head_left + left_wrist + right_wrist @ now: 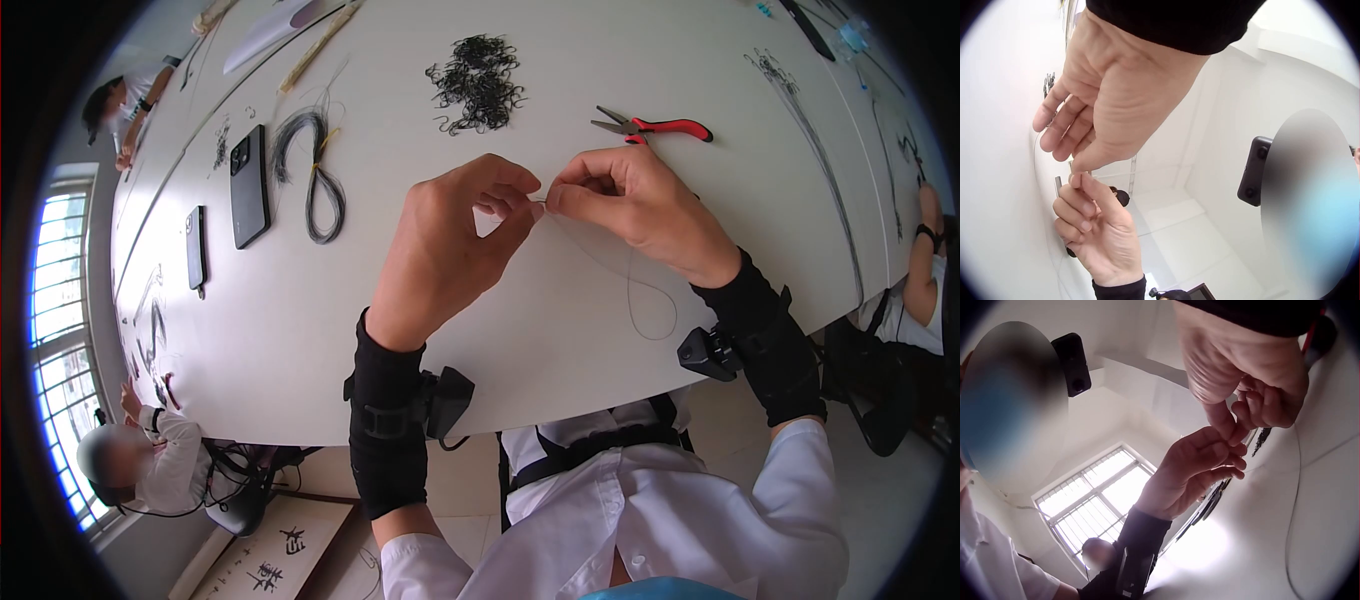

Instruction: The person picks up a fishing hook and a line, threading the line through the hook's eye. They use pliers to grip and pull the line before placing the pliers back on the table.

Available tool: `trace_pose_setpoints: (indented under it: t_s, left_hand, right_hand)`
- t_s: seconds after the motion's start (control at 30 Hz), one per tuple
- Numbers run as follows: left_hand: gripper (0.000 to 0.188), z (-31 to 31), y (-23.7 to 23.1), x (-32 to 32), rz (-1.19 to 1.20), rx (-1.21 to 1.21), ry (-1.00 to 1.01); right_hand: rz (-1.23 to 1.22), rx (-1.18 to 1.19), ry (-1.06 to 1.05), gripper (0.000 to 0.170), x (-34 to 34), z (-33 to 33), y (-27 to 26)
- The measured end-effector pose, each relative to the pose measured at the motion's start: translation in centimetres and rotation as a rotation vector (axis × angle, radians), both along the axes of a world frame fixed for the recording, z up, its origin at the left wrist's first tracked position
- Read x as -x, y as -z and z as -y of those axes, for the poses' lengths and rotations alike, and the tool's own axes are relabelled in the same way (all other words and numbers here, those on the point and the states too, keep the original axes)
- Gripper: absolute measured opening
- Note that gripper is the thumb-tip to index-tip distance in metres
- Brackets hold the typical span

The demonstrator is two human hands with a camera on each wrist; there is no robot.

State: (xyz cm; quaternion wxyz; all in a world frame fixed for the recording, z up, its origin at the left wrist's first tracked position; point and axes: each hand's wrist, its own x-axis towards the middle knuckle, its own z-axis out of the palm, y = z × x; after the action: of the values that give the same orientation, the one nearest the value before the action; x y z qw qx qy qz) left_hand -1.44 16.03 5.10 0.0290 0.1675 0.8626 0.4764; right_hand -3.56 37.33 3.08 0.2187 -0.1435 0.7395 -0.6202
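My left hand [440, 240] and right hand [645, 205] meet over the table, thumb and index fingertips pinching close together. Between them runs a thin grey line [628, 290], whose loose part curls into a loop on the tabletop below my right hand. In the right wrist view the line [1288, 544] trails down from the fingers. A tiny dark piece shows between the fingertips; its shape is mostly hidden. Just beyond my right knuckles lie pliers with red handles [680, 128], one handle partly covered. A pile of small black hooks [478, 85] lies farther back.
On the left lie a tied bundle of grey line [325, 195], a large dark phone [250, 190] and a smaller phone [195, 245]. Long strands [825, 160] stretch along the right side of the white table [560, 370]. Other people sit around it.
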Motion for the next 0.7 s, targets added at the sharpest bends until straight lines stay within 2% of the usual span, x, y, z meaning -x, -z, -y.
trace_pose_setpoints:
  t_s: [0.17,0.7]
  left_hand:
    - [0.013,-0.2,-0.1,-0.1,-0.003,-0.022,0.005]
    - [0.009,-0.2,0.2,-0.1,0.092,-0.06,-0.022]
  right_hand:
    - [0.11,0.007,-0.033,0.02,0.0,-0.2,-0.7]
    - [0.092,-0.005,-0.003,0.021,-0.2,-0.3,-0.8]
